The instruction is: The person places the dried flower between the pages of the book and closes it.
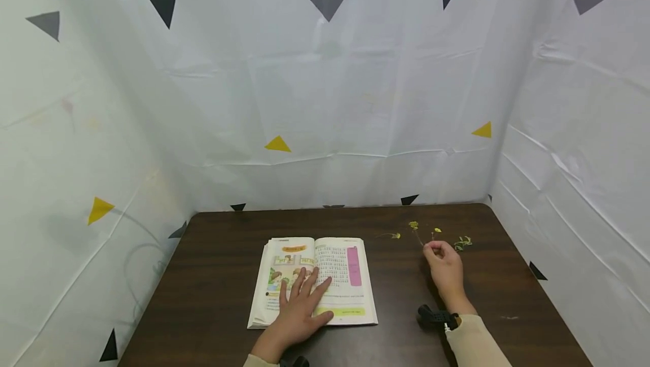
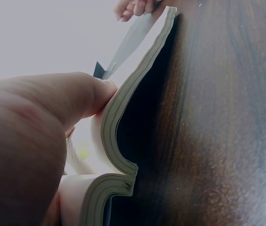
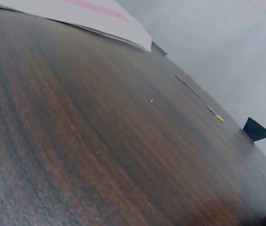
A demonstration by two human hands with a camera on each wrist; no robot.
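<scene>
On a dark table (image 1: 218, 265), an opened book (image 1: 342, 296) is pressed at lower centre by the spread left hand (image 1: 299, 311), while at right one flower (image 1: 413, 225) is pinched by the right hand (image 1: 448, 272), none laid on visible pages (image 1: 332, 262).

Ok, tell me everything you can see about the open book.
The book lies open, pages up, on the dark wood-grain table. Its paper pages bulge beside the spine, as the left wrist view shows. The left page has an orange heading and coloured pictures; the right page has lines of print, a pink block at its outer edge and a yellowish strip near the bottom. The left hand lies across both pages.
</scene>
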